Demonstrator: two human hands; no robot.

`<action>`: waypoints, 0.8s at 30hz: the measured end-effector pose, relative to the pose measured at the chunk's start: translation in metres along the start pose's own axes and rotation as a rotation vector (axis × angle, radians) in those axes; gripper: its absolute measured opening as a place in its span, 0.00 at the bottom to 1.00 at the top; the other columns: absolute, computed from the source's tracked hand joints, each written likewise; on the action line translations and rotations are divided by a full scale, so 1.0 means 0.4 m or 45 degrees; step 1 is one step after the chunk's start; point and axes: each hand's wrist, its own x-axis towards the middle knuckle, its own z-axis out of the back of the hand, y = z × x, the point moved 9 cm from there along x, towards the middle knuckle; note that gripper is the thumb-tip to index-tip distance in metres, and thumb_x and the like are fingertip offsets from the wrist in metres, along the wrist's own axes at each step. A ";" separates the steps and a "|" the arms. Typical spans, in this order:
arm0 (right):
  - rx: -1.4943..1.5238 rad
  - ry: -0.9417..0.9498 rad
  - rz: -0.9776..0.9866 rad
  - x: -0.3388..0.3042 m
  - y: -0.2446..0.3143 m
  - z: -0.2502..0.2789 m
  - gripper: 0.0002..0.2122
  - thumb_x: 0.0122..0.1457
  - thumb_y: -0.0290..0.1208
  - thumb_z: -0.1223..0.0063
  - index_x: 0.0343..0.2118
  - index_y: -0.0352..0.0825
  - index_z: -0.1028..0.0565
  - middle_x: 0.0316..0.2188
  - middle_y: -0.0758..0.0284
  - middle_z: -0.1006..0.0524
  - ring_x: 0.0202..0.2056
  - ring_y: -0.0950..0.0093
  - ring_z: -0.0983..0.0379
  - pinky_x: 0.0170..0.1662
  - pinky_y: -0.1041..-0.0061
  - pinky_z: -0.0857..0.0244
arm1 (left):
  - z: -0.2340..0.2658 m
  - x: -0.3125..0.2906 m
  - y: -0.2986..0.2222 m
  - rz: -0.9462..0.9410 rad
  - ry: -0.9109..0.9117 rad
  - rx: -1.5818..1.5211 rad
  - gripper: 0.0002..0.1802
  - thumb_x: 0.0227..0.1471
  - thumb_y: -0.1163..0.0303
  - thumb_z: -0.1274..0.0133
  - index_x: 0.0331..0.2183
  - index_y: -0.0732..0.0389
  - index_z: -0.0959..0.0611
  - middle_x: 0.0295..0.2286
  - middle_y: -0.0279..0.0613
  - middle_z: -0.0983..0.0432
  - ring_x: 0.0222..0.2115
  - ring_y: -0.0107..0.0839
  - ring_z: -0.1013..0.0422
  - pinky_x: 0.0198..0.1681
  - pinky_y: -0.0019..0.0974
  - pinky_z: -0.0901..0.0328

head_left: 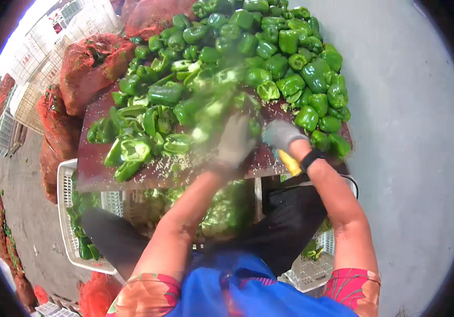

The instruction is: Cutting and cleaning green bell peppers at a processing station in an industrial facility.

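Observation:
My left hand (236, 140), in a grey glove, is over the middle of the dark red table (97, 169). A smear hides its fingers, and I cannot tell whether it holds anything. Just right of it, my right hand (284, 134), also gloved, is closed around a tool with a yellow handle (290, 163); its working end is hidden. Between the two hands shows part of a green bell pepper (255, 128). Split and opened peppers (134, 150) lie to the left among scattered pale seeds (169, 165). Whole green peppers (290, 41) are heaped at the far side and right.
Red mesh sacks (92, 68) line the table's left side. White crates (64, 211) with pepper pieces stand below the near edge, around my legs. More pale crates (29, 108) are stacked at the far left. Grey floor (406, 158) extends on the right.

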 end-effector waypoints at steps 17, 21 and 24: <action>0.988 -0.554 0.860 0.036 -0.178 -0.127 0.08 0.64 0.32 0.49 0.41 0.35 0.22 0.24 0.72 0.23 0.22 0.78 0.25 0.25 0.78 0.29 | 0.083 0.065 0.026 0.476 0.302 -0.087 0.27 0.52 0.59 0.45 0.52 0.58 0.25 0.38 0.57 0.22 0.37 0.55 0.24 0.41 0.53 0.29; 2.279 -0.490 0.138 0.008 -0.269 -0.081 0.12 0.68 0.32 0.51 0.51 0.36 0.26 0.29 0.68 0.23 0.23 0.79 0.28 0.26 0.81 0.31 | 0.103 0.058 -0.079 0.133 -0.259 0.834 0.16 0.56 0.53 0.45 0.38 0.54 0.15 0.40 0.47 0.22 0.36 0.50 0.24 0.35 0.51 0.28; 2.182 -0.902 0.219 -0.006 -0.378 -0.044 0.14 0.67 0.37 0.50 0.50 0.37 0.24 0.28 0.66 0.21 0.21 0.78 0.28 0.24 0.79 0.31 | -0.040 0.094 -0.144 -0.074 0.112 0.828 0.20 0.48 0.59 0.39 0.44 0.54 0.20 0.42 0.45 0.27 0.48 0.46 0.31 0.55 0.50 0.37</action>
